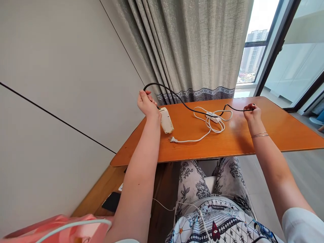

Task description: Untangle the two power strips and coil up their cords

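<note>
A black cable (174,93) arches over the wooden table (192,150), with one hand on it at each side. My left hand (147,103) is closed around its left part, raised near the table's far left edge. The cable's right part is gripped in the fingers of my right hand (252,111), above the table's right side. Just beside my left wrist lies a flat cream-coloured case (166,120), partly hidden by the wrist. Between the hands rests a white power strip (214,117) with its white cord (192,140) loosely coiled; the cord's plug (173,139) points left.
Grey curtains (199,44) hang behind the table, and a pale wall (63,67) runs along the left. Below left, a dark phone-like slab (111,201) lies on a wooden surface, near a pink bag-like item (76,227). Glass doors (291,60) stand at the right.
</note>
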### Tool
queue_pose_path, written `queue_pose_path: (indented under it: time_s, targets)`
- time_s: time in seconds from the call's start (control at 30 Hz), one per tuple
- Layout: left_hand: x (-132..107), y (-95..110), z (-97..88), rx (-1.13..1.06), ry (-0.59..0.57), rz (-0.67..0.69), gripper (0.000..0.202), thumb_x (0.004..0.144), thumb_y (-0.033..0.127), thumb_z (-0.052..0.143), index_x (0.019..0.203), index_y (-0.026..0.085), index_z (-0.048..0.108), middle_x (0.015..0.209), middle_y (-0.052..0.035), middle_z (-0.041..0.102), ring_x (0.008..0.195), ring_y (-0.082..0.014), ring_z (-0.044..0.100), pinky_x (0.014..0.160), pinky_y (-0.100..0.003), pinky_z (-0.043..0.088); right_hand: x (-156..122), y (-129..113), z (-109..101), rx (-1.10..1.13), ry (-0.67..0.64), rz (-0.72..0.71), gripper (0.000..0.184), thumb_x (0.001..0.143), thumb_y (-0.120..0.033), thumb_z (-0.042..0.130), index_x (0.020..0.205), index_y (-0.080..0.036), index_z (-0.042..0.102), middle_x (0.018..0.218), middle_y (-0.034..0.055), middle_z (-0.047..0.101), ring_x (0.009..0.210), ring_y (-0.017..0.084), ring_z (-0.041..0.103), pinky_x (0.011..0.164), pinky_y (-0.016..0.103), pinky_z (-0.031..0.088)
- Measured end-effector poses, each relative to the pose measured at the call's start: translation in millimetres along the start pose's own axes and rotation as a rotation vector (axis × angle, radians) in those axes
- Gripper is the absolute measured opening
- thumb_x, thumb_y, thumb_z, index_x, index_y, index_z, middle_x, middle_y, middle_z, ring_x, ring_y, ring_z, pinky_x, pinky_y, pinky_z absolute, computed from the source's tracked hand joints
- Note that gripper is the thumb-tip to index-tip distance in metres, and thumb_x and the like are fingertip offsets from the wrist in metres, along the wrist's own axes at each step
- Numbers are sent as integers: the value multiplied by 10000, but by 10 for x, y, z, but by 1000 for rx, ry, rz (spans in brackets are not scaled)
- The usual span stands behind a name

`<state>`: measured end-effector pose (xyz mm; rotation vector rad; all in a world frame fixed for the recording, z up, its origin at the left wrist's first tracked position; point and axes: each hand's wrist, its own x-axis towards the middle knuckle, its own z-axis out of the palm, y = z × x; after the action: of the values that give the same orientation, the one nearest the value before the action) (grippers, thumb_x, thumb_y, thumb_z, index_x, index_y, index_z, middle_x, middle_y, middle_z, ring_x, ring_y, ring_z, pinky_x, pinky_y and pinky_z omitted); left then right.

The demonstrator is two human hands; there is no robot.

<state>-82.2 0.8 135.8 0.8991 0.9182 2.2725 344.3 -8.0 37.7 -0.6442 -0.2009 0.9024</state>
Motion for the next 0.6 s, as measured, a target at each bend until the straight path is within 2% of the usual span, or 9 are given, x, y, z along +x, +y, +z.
queue_pose_path:
  time_s: [0.17,0.27,0.33,0.4,0.47,0.5,0.57,0.6]
  targets:
    - [-43,42,-30,-60,-1,3,414,897,498,604,664,181,477,537,90,294,412,-41,180,412,-222,136,46,-48,-252,-271,-4,-75,269,791,-38,451,641,-200,297,547,-82,366,443,42,422,458,127,424]
    - [-106,135,-33,-100,-8,-21,418,898,471,614,633,185,465,511,91,296,375,-38,173,392,-222,129,-4,-44,-427,-518,-76,-83,229,770,-102,539,652,-213,377,575,-61,411,517,84,488,516,192,464]
    - [-175,207,-14,-117,-34,-37,419,895,465,624,625,188,462,502,91,294,360,-38,182,383,-223,135,-76,-39,-523,-701,-118,-91,186,733,-131,621,691,-214,460,627,-22,492,649,151,572,622,279,517]
    - [-260,272,22,-130,-76,-56,422,888,473,635,626,189,464,499,90,294,356,-36,193,377,-221,144,-187,-34,-566,-857,-134,-124,207,662,-114,705,739,-197,532,775,59,598,906,248,612,807,392,521]
    - [-353,320,69,-140,-123,-83,434,876,501,645,632,189,469,497,91,289,357,-33,198,372,-215,146,-349,-19,-531,-1105,-187,-296,283,620,-106,762,849,-164,606,1070,163,632,1214,349,497,1007,499,413]
    - [-401,336,94,-145,-146,-100,441,869,518,647,635,188,472,495,93,284,358,-32,199,370,-210,146,-449,-3,-481,-1265,-248,-432,345,633,-125,776,944,-151,632,1226,196,590,1324,382,399,1077,538,333]
    - [-496,356,140,-159,-188,-134,450,863,540,645,639,186,479,491,93,281,359,-30,203,364,-201,148,-677,50,-328,-1591,-459,-728,454,750,-229,748,1175,-139,619,1409,218,493,1411,413,291,1129,597,226]
    - [-542,360,159,-167,-208,-151,449,865,538,644,638,185,484,489,92,283,358,-30,209,362,-198,152,-801,86,-237,-1664,-596,-795,443,819,-273,702,1234,-150,606,1405,206,511,1402,399,323,1135,592,225]
